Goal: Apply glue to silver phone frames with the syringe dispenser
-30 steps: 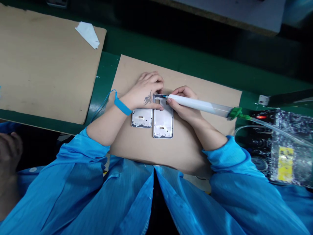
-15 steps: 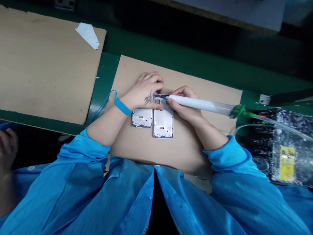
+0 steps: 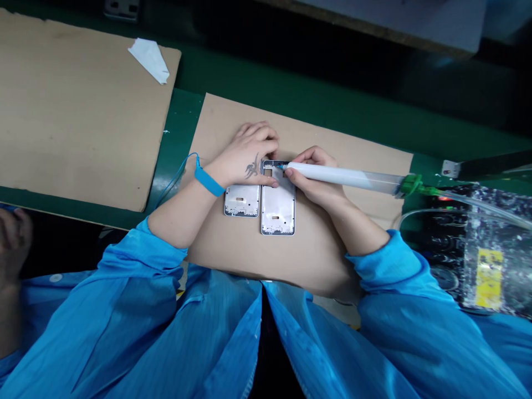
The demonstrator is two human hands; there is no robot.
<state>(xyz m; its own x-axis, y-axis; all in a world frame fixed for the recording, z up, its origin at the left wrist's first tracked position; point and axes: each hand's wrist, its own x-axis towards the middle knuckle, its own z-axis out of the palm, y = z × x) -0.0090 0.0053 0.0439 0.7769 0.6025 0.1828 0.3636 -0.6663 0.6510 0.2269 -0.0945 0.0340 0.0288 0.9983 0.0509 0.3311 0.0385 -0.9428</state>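
Note:
Two silvery phone frames lie side by side on the cardboard sheet. My left hand reaches over the left phone frame, covering its upper part. Its thumb presses on the right phone frame, and the other fingers curl near that frame's upper left edge. In my right hand is a glue-dispensing syringe with white contents, gripped near its front like a pen. The syringe's blue needle tip is at the upper end of the right frame; whether it touches cannot be seen.
A clear air hose runs from the syringe's green cap over a stained control box at right. A blue wristband with a cord is on my left wrist. Another cardboard sheet bears white paper. Someone's hand shows at far left.
The syringe and its needle tip have shifted slightly to the right along the top of the right phone frame. My left hand has stayed in place. A dark part at the top left has slid right.

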